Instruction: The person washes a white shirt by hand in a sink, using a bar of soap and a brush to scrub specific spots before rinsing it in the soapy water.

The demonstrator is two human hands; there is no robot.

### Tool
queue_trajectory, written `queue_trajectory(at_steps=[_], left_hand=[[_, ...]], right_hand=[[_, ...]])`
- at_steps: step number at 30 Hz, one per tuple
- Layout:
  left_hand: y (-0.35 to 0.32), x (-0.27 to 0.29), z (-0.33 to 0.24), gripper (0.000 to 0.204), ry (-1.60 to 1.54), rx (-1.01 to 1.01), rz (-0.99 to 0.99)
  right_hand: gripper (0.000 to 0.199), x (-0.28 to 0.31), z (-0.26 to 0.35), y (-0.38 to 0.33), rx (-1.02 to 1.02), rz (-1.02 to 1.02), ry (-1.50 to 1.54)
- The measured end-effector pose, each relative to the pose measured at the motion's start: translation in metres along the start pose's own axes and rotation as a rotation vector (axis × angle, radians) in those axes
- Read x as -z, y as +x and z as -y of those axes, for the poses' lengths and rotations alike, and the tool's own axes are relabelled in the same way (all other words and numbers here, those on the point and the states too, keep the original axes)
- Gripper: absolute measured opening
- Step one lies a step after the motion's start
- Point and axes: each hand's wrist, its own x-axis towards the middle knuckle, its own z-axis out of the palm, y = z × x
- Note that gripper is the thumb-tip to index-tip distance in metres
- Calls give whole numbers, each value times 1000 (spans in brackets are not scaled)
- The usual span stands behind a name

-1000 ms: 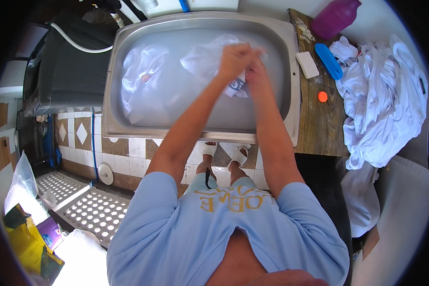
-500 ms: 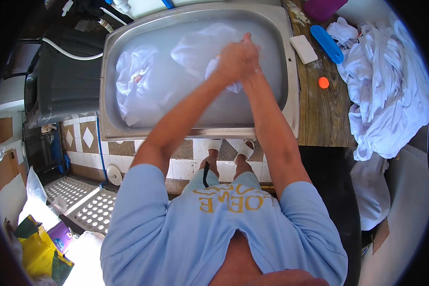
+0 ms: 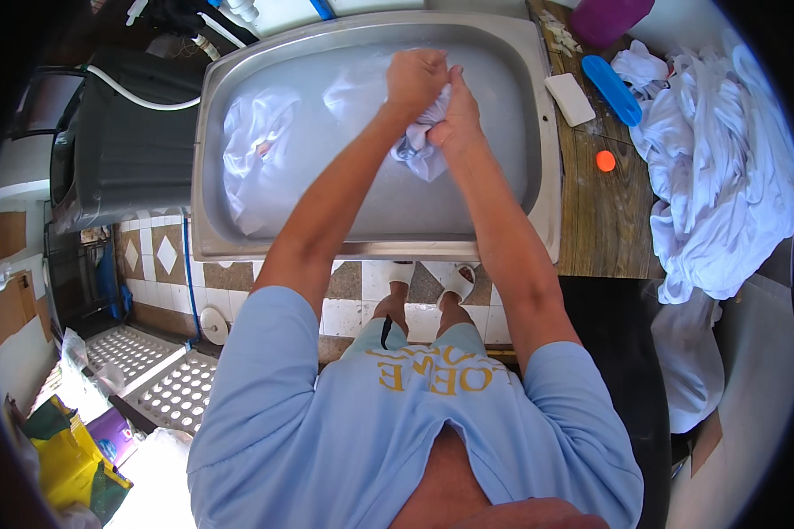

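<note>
Over the right half of a metal sink (image 3: 375, 249) full of cloudy water, both my hands grip a wet white cloth garment (image 3: 422, 157). My left hand (image 3: 416, 78) is closed in a fist around its upper part. Just to the right, my right hand (image 3: 459, 115) holds the bunched cloth lower down, thumb side up. Part of the garment hangs between my wrists, with a small grey patch on it. Another white cloth (image 3: 260, 145) floats at the sink's left end. Pale fabric (image 3: 348, 93) lies under the water behind my left hand.
To the right, a wooden counter (image 3: 604, 212) carries a white soap bar (image 3: 570, 99), a blue brush (image 3: 610, 90), an orange cap (image 3: 605, 160) and a purple container (image 3: 610, 19). A heap of white laundry (image 3: 715, 176) lies beyond. A dark grey bin (image 3: 128, 132) stands left of the sink.
My hands have moved apart slightly and the garment now shows bunched between them, lifted from the water. The view has shifted a little.
</note>
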Motion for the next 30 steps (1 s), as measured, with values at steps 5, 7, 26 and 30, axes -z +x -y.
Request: queue_trajectory(at_steps=[5,7,26,30], left_hand=[[-17,-27,-3,27,-4,-200,-21],[-7,-6,12,33,-114,8,-6],[-16,-15,-1,21,104,-128,57],[9,2,19,13,142,97,56]], right_hand=[[43,52,17,29,-148,673,279],[42,2,5,2,25,-57,-53],[55,56,9,44,-81,647,353],[56,1,2,6,26,-36,-79]])
